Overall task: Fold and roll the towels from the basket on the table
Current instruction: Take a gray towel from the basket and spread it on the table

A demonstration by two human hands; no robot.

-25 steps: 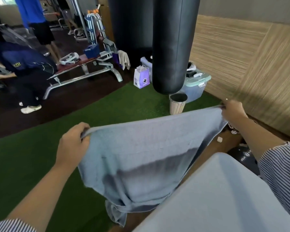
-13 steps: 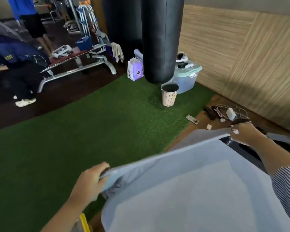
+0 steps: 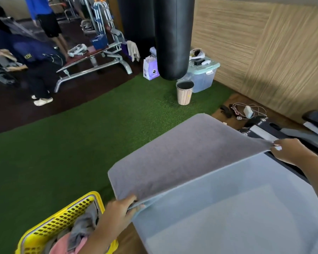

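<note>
**Two hands hold a grey towel over the worktop**

The person holds a grey towel (image 3: 182, 158) by two corners. The left hand (image 3: 117, 213) pinches the near left corner between thumb and curled fingers. The right hand (image 3: 290, 153) pinches the far right corner with its fingertips. The towel is stretched between the two hands. Its far part curls up and over, away from the person, past the far left edge of the worktop (image 3: 127, 241). Its near part spreads flat and pale over the worktop, right up to the near edge of the picture.

A yellow basket (image 3: 62, 220) with holes in its sides stands at the near left corner, just beside the left hand. More towels lie in it, one grey (image 3: 84, 226) and one pink (image 3: 66, 244).

Past the worktop is green turf (image 3: 62, 153). On it stand a striped bin (image 3: 184, 94) and a clear box (image 3: 202, 77). A black punch bag (image 3: 173, 37) hangs above them.
</note>
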